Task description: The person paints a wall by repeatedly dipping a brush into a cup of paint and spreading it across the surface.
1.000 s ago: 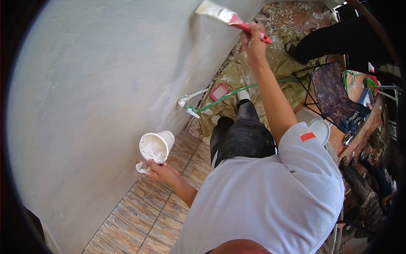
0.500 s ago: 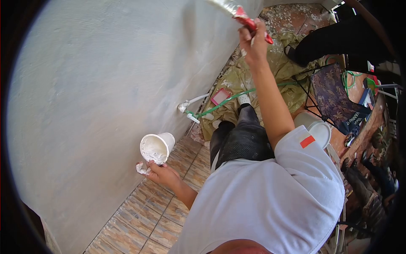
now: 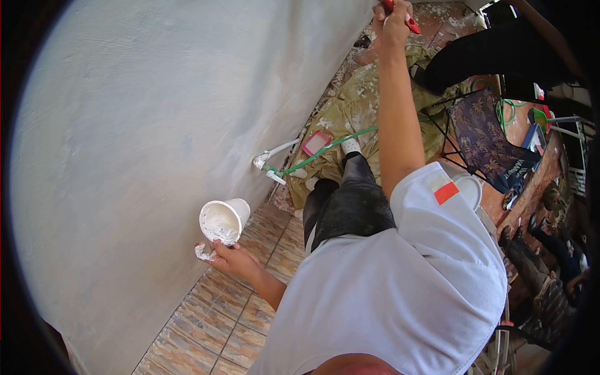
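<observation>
My left hand (image 3: pixel 234 257) grips a white plastic tub (image 3: pixel 240 210) by its lower rim, close to the wall. The tub is tilted with its mouth towards the wall, and thick white paint (image 3: pixel 220 226) coats its inside. White smears cover the tip of one finger. At the top edge of the view, my right arm is stretched up along the wall. There my right hand (image 3: pixel 394 26) is closed around the red handle of a paintbrush (image 3: pixel 412 25); its bristles are out of view.
The pale wall (image 3: pixel 137 125) fills the left side. A pipe with a tap (image 3: pixel 261 161) juts from it, with a green hose (image 3: pixel 325 149) attached. A paint-spotted sheet (image 3: pixel 369 94), a pink-rimmed tray (image 3: pixel 317 143), a folding chair (image 3: pixel 478 134) and another person's dark-clothed leg (image 3: pixel 494 59) are to the right.
My right hand has moved up and away, taking the brush's bristle end out of view. The tub and my left hand appear slightly lower and further left, as the whole view has shifted.
</observation>
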Tool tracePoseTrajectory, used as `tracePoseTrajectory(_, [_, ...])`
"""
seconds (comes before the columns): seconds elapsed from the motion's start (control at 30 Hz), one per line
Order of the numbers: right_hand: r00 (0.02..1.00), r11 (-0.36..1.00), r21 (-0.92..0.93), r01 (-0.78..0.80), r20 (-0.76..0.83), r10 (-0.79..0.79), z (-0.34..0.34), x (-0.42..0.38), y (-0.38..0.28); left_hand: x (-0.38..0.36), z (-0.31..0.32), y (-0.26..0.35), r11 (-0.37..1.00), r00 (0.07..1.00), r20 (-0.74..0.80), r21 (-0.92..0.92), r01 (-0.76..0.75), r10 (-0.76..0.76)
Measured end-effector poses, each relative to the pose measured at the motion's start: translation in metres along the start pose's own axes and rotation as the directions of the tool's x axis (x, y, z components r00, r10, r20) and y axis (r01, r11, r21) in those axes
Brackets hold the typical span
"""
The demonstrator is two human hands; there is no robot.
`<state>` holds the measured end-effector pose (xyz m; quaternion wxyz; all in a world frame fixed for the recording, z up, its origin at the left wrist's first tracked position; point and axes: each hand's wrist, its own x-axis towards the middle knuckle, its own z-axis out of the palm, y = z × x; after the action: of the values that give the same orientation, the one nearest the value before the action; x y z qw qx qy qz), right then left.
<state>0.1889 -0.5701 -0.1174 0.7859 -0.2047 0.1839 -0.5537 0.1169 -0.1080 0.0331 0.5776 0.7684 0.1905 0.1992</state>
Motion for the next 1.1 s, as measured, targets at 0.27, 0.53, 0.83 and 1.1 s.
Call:
tracePoseTrajectory(0.27, [0.987,0.781,-0.615,-0.113,0.024,0.162,-0.041,-0.057,0.066,0.001,0.002,0.000,0.999,0.998,0.063,0.032,0.027,-0.029])
tracePoseTrajectory(0.53, [0.988,0.990,-0.120,0.068,-0.133,-0.084,0.039,-0.034,-0.012,0.000,0.008,0.002,1.000,0.997,0.071,0.007,0.018,-0.018])
tracePoseTrajectory(0.83, [0.988,0.813,-0.562,-0.151,-0.060,0.142,-0.004,-0.001,0.023,-0.002,0.008,0.003,0.999,0.995,0.096,-0.022,0.031,-0.029])
tracePoseTrajectory(1.1, [0.984,0.729,-0.684,-0.004,-0.133,-0.120,-0.082,0.000,0.077,-0.004,0.010,0.005,0.999,0.992,0.126,-0.033,0.015,-0.011])
